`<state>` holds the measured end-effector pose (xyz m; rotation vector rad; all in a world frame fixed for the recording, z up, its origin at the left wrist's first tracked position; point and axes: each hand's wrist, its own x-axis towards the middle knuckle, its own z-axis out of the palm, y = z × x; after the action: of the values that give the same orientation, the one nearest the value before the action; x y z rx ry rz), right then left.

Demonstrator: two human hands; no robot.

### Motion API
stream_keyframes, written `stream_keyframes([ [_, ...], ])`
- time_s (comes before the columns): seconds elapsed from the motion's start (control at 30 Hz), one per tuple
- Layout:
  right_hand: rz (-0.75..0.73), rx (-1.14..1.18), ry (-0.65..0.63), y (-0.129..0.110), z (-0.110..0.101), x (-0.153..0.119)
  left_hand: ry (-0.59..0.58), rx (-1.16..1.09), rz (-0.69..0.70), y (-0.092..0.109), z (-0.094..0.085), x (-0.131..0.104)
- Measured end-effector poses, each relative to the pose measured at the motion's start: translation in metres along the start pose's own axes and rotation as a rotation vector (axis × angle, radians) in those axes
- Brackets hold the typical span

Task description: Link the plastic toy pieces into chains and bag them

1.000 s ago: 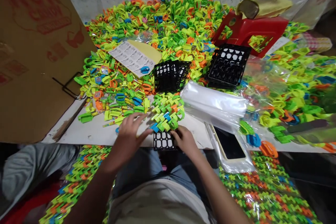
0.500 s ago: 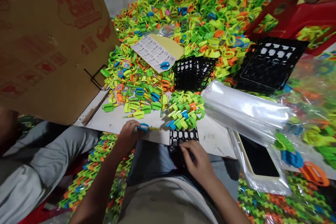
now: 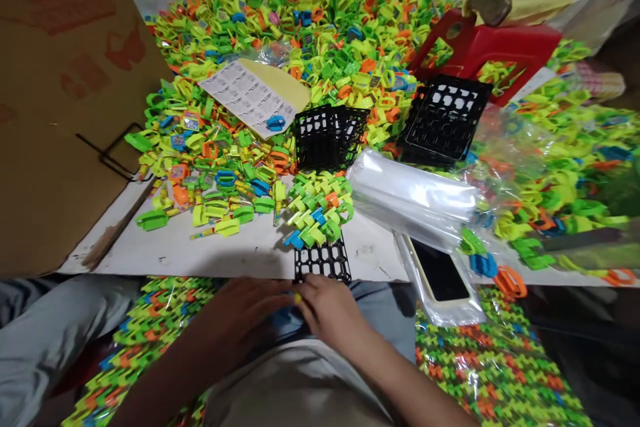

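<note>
My left hand (image 3: 250, 310) is over my lap at the table edge, its fingers closed on a blue plastic toy watch (image 3: 285, 315) with a tube attached, mostly hidden and in shadow. Its small yellow tip (image 3: 299, 297) shows between my two hands. My right hand (image 3: 333, 313) meets the left there, finger and thumb closed at that tip. Just beyond the right fingers lies a black grid tray (image 3: 323, 261), its near edge covered by the hand. A stack of green, yellow, blue and orange toy watches (image 3: 320, 210) rests on the tray's far part.
A large heap of toy watches (image 3: 340, 47) fills the back. Nearby are a label sheet (image 3: 250, 95), black grid trays (image 3: 327, 140), another tray stack (image 3: 445, 120), clear plastic bags (image 3: 415, 190) and a phone (image 3: 440, 270). A cardboard box (image 3: 65, 147) stands left, beside another person's leg (image 3: 65, 333).
My left hand has brought the blue toy watch from the table's edge rightward and down to my right hand. My right hand has shifted up the tray. The camera view has turned right.
</note>
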<state>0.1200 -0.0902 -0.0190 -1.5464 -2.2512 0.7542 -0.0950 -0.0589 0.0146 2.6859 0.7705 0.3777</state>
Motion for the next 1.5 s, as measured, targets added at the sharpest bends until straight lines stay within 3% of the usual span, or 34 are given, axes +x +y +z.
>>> stream_keyframes([
  [0.13, 0.191, 0.382, 0.287, 0.050, -0.015, -0.009, 0.106, 0.052, 0.026, 0.004, -0.003, 0.034],
  [0.27, 0.400, 0.695, 0.532, 0.093, -0.013, 0.005, 0.237, 0.126, -0.004, 0.001, 0.003, 0.087],
  [0.37, 0.411, 0.678, 0.571, 0.107, -0.005, 0.014, 0.249, 0.204, -0.016, -0.001, 0.018, 0.122],
  [0.47, 0.396, 0.536, 0.579, 0.107, -0.001, 0.012, 0.214, 0.258, 0.002, -0.005, 0.032, 0.139],
  [0.6, 0.273, 0.400, 0.552, 0.102, -0.003, 0.005, 0.209, 0.288, 0.030, -0.013, 0.039, 0.140],
  [0.8, 0.201, 0.296, 0.513, 0.099, -0.004, 0.002, 0.220, 0.290, 0.037, -0.021, 0.036, 0.138],
  [1.0, 0.266, 0.340, 0.558, 0.105, 0.000, 0.012, 0.186, 0.288, 0.100, -0.018, 0.035, 0.141],
  [1.33, 0.234, 0.034, 0.330, 0.093, -0.009, 0.023, 0.141, 0.210, 0.108, -0.011, 0.027, 0.140],
  [1.5, 0.236, 0.029, 0.280, 0.092, -0.012, 0.027, 0.209, 0.214, -0.016, -0.001, 0.031, 0.146],
])
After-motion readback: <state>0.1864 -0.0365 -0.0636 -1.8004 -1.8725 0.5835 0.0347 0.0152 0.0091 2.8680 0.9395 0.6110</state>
